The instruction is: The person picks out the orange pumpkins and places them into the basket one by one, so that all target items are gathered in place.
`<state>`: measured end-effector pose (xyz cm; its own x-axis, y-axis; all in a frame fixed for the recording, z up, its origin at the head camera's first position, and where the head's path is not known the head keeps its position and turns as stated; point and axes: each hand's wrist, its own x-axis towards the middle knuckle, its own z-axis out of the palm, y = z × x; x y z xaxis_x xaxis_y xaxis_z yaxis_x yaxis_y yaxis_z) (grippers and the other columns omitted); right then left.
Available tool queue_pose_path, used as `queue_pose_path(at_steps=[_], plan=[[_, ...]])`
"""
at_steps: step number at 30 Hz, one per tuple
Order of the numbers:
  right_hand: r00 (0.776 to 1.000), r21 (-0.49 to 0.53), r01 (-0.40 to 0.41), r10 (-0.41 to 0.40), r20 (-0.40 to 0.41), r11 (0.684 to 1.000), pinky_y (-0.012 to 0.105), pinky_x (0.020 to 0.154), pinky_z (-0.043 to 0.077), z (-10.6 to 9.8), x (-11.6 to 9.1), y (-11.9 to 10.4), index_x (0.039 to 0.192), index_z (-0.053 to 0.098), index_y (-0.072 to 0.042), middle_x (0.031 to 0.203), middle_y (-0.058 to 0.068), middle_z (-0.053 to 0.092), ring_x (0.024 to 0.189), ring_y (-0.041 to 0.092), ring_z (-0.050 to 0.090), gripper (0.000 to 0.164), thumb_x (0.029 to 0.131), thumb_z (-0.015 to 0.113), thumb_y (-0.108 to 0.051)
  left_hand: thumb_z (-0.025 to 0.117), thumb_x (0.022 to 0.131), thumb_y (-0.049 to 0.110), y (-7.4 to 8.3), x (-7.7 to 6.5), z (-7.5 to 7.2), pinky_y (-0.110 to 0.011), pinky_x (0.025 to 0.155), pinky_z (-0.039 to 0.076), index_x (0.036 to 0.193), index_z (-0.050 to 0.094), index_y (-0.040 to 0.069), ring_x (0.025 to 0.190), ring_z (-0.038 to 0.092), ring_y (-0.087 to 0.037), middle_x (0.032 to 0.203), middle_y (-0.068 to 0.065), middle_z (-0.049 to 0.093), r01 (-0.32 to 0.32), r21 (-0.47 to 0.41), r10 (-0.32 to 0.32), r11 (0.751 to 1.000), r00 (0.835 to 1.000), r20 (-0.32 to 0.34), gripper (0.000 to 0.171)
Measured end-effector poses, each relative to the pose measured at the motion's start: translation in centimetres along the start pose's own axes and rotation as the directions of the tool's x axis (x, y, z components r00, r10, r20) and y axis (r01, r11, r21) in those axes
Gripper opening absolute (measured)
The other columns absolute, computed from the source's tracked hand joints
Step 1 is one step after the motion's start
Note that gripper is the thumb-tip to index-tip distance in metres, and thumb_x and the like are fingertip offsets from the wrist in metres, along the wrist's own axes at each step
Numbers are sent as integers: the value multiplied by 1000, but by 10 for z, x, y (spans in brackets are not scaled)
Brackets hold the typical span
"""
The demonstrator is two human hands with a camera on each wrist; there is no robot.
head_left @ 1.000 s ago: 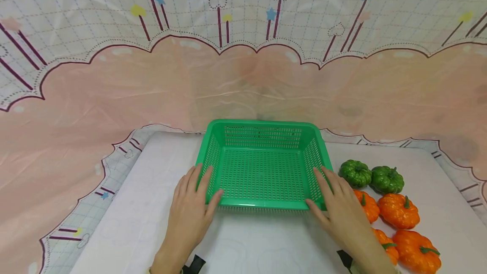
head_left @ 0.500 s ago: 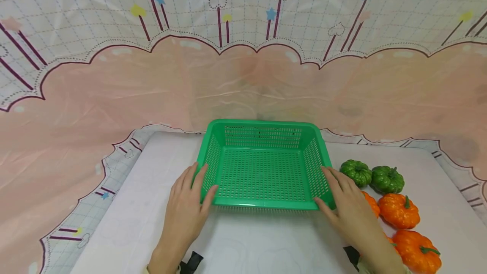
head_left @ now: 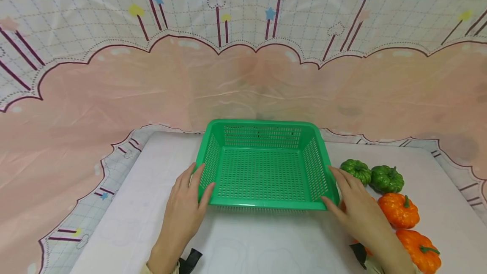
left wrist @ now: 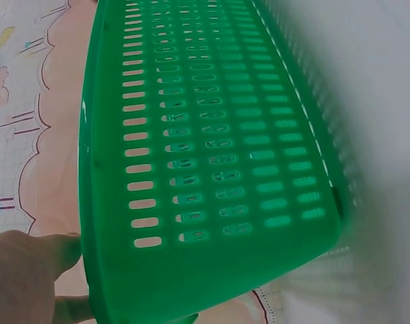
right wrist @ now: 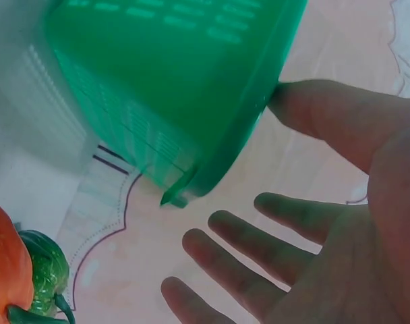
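Observation:
A green plastic basket (head_left: 262, 203) with slotted walls sits upright on the white table, and nothing lies in it. At its front left corner is my left hand (head_left: 182, 208), fingers extended along the rim; in the left wrist view the thumb (left wrist: 65, 253) meets the rim's edge. My right hand (head_left: 357, 210) is at the front right corner. In the right wrist view its thumb (right wrist: 319, 111) touches the rim while the other fingers (right wrist: 239, 266) stretch out straight, spread and apart from the basket.
To the right are two green pumpkins (head_left: 387, 179) and several orange pumpkins (head_left: 398, 210), some partly hidden behind the right hand and forearm. A patterned pink and white cloth (head_left: 258, 83) hangs behind the white table (head_left: 262, 244).
Both hands have slid outward along the basket's front corners, the left hand to the left and the right hand to the right. The basket stays in place.

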<state>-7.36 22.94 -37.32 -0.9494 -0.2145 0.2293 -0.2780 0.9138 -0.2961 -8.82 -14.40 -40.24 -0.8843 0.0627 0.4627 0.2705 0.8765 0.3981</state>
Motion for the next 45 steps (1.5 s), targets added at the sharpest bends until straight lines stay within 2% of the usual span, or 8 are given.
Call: queue_pose_path(at_steps=[10, 15, 21, 33, 35, 39, 42, 45], plan=[[995, 28, -70, 68, 67, 997, 69, 94, 42, -8, 0, 10, 153, 31, -3, 148, 26, 40, 130, 46, 40, 80, 91, 72, -32, 63, 98, 30, -3, 4, -1, -59, 102, 42, 142, 49, 1, 130, 47, -43, 143, -26, 47, 29, -23, -28, 999, 999, 15, 54], [994, 39, -85, 82, 69, 996, 70, 94, 41, -10, 0, 13, 151, 32, -1, 148, 27, 38, 131, 46, 39, 78, 92, 71, -33, 62, 99, 31, -6, 6, -2, -59, 103, 41, 142, 49, 2, 132, 46, -43, 144, -25, 47, 61, -44, -59, 997, 998, 33, 54], [993, 69, -98, 94, 69, 993, 71, 94, 40, -12, -1, 19, 152, 32, -3, 148, 26, 37, 131, 47, 36, 77, 94, 68, -38, 62, 99, 29, -9, 8, -1, -59, 103, 42, 141, 50, 2, 131, 47, -41, 142, -24, 48, 62, -65, -60, 996, 998, 26, 51], [980, 95, -158, 145, 134, 983, 74, 95, 35, -15, -2, 32, 153, 26, 0, 150, 28, 33, 132, 52, 33, 81, 98, 57, -50, 60, 101, 28, -15, 14, -1, -58, 101, 44, 140, 51, 3, 131, 48, -38, 141, -20, 50, 94, -117, -89, 989, 995, 47, 47], [976, 89, -173, 158, 150, 981, 75, 95, 35, -15, -2, 34, 154, 25, 0, 150, 29, 33, 132, 52, 33, 82, 98, 56, -51, 60, 101, 28, -15, 15, -1, -58, 103, 43, 140, 51, 3, 132, 47, -38, 141, -20, 50, 114, -143, -105, 983, 992, 65, 47], [974, 86, -176, 161, 158, 981, 74, 95, 36, -14, -2, 39, 153, 26, 2, 149, 30, 33, 132, 53, 33, 79, 99, 59, -44, 59, 101, 27, -15, 16, -2, -57, 106, 41, 141, 49, 3, 133, 47, -37, 143, -19, 49, 166, -206, -144, 964, 983, 115, 47], [977, 92, -168, 153, 151, 981, 74, 96, 36, -14, -2, 43, 152, 26, 3, 148, 30, 35, 131, 52, 34, 77, 99, 60, -40, 60, 101, 26, -15, 17, -3, -56, 103, 43, 141, 49, 3, 129, 51, -37, 143, -18, 49, 193, -236, -165, 952, 977, 134, 47], [978, 92, -166, 152, 145, 982, 74, 95, 37, -13, -2, 45, 152, 26, 3, 147, 31, 36, 130, 52, 35, 78, 99, 60, -42, 60, 101, 26, -17, 18, -3, -55, 98, 47, 140, 49, 3, 123, 55, -39, 142, -19, 49, 209, -251, -179, 945, 974, 139, 47]])
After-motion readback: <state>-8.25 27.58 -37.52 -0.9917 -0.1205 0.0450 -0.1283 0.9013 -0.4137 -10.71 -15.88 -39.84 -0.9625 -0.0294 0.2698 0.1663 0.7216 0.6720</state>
